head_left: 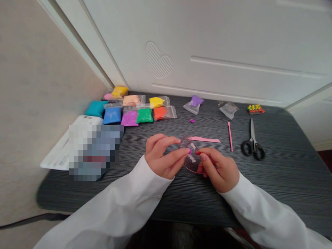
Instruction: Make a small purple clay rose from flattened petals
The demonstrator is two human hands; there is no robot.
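Note:
Over the middle of the table, my left hand has its thumb and a finger closed on a small purple clay piece. Under the fingertips is a clear round disc with a pinkish rim and pale marks on it. My right hand is closed in a pinch at the disc's right side. Something small and red shows at its fingertips, too small to name. Just beyond the disc lies a pink clay knife, and another small purple clay piece rests farther back.
Bags of coloured clay sit at the back left, near a white packet. A purple clay bag and a clear bag lie behind. Rightward are a pink stick tool, black scissors and a yellow-and-red piece.

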